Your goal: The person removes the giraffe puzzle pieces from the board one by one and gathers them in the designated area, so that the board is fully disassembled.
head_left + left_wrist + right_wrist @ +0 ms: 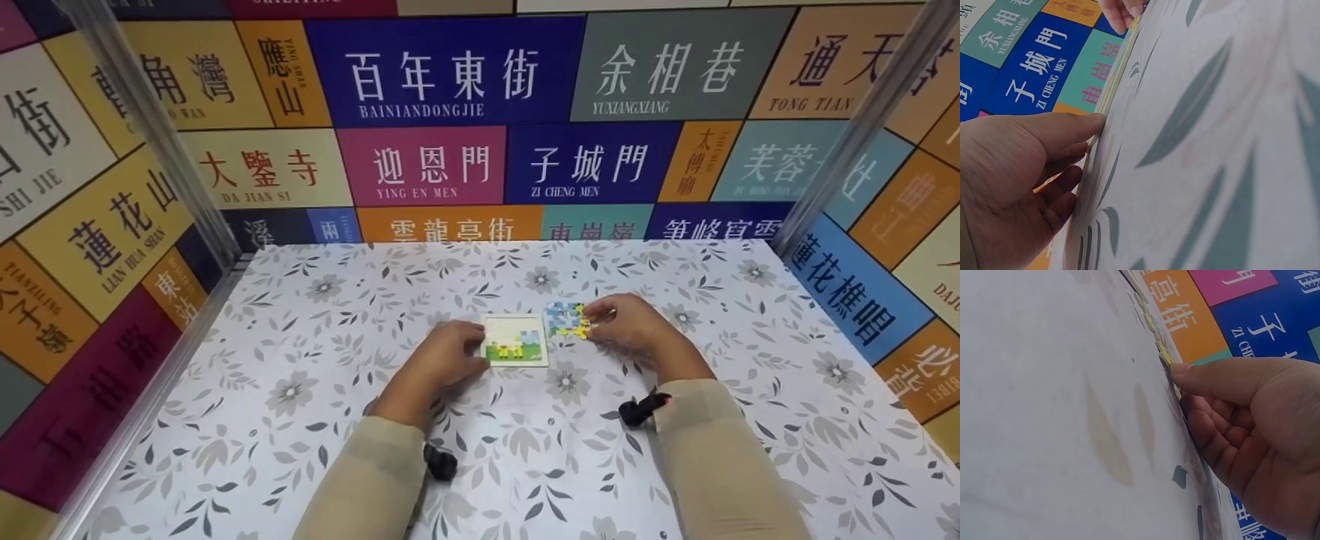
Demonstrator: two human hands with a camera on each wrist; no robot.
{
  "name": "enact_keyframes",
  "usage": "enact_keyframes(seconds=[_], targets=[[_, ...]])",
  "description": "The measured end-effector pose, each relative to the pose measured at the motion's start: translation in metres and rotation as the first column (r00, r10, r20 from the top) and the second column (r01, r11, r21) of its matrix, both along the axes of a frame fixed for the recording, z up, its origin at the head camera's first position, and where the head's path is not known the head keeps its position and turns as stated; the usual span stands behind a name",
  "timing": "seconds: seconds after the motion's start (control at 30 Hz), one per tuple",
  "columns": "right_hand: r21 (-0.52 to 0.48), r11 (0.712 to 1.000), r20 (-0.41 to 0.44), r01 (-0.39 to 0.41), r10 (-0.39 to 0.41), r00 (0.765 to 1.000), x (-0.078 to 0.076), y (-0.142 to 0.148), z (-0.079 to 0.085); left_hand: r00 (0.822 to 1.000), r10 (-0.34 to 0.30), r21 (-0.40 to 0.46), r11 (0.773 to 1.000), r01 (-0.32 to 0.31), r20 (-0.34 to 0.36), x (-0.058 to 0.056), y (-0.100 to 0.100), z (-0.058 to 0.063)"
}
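Observation:
A small square jigsaw puzzle board (514,363) with a pale rim lies on the table. Its lower part shows green and yellow picture pieces, with a blue patch at right and a bare cream area at upper left. My left hand (442,356) grips the board's left edge, thumb near the lower corner and fingers higher up. Just right of the board lies a cluster of blue, white and yellow jigsaw pieces (564,318). At its right side my right hand (626,322) pinches a yellow piece (1166,358), with the other fingers curled in the right wrist view.
A white cloth (480,465) with grey flowers and leaves covers the table. Panels with coloured sign blocks (442,71) stand behind and at both sides, with clear corner posts (161,135). Black wrist devices (441,463) sit at both sleeve cuffs.

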State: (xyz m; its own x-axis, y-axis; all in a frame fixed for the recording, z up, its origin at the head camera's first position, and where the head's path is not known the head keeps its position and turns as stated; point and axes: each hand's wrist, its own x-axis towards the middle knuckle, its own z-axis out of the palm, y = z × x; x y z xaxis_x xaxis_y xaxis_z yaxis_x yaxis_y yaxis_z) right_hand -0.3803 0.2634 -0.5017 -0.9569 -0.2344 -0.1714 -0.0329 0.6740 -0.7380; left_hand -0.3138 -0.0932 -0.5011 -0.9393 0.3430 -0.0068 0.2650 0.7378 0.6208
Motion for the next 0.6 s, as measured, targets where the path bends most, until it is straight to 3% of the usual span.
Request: enact_keyframes(seconds=[0.43, 0.6], targets=[[-0.068, 0.997, 0.055, 0.043, -0.039, 0.998, 0.003, -0.007, 0.011, 1.0, 0.019, -0.018, 1.0, -0.018, 0.002, -0.001, 0.002, -0.001], [0.007, 0.999, 0.026, -0.04, 0.04, 0.999, 0.004, -0.023, 0.021, 1.0, 0.023, -0.02, 1.0, -0.023, 0.02, -0.001, 0.002, -0.001]])
